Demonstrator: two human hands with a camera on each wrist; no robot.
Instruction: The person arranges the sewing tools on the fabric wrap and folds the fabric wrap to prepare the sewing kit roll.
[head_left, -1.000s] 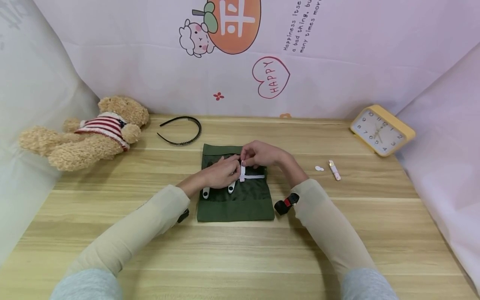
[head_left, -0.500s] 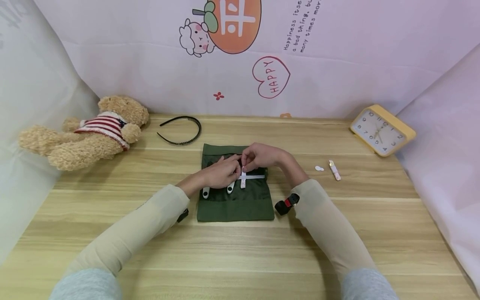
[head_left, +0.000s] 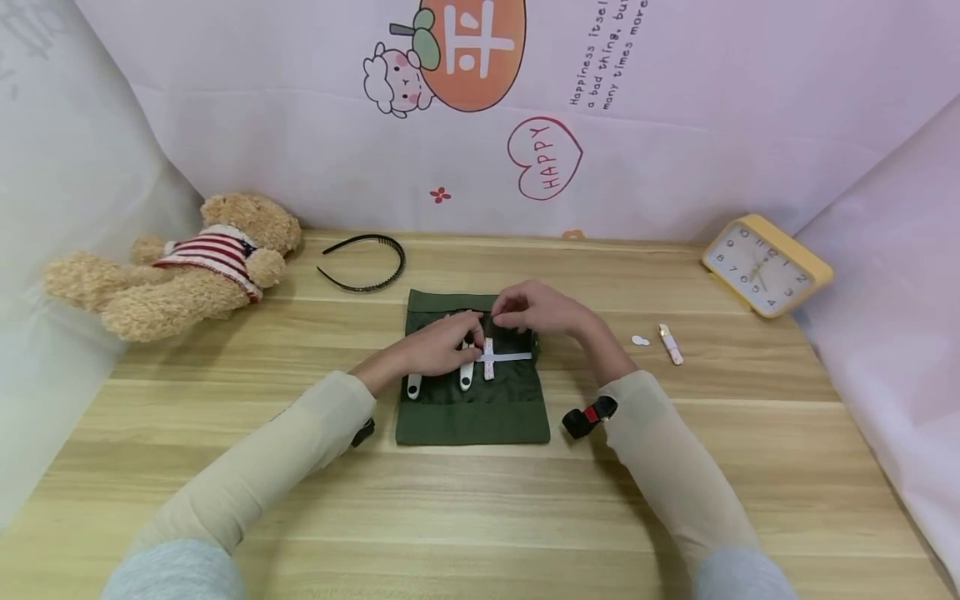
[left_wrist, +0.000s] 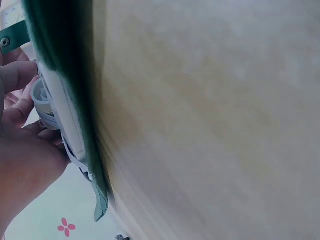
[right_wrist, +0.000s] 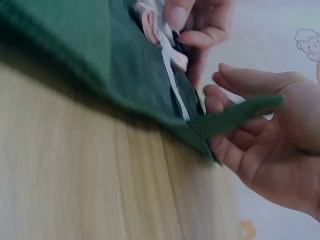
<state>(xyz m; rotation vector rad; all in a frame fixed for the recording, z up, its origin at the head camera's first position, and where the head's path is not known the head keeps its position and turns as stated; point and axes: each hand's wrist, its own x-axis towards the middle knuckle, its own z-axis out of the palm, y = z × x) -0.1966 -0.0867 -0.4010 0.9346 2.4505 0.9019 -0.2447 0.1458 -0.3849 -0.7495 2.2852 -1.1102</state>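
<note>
A dark green fabric pouch (head_left: 472,423) lies unfolded, with a white elastic band (head_left: 513,357) across it. Tucked under the band is a small pink-and-white folded strip (head_left: 489,367). Left of that are white handles (head_left: 467,379) with black dots. My left hand (head_left: 438,343) rests over the pouch's upper middle, thumb and forefinger parted beside the nearer white handle, which it partly hides. My right hand (head_left: 542,308) hovers at the pouch's upper right, fingers loosely bent and holding nothing. In the right wrist view a green strap (right_wrist: 240,117) stands up before my right palm.
At right lie a pink-and-white stick with a gold end (head_left: 671,344) and a small white piece (head_left: 640,340). A yellow alarm clock (head_left: 767,265) stands at back right. A black headband (head_left: 397,258) and a teddy bear (head_left: 180,292) lie at back left.
The pink-and-white strip slid down under the band, toward me. My right hand then let go of it and moved up and right. My left thumb and forefinger parted.
</note>
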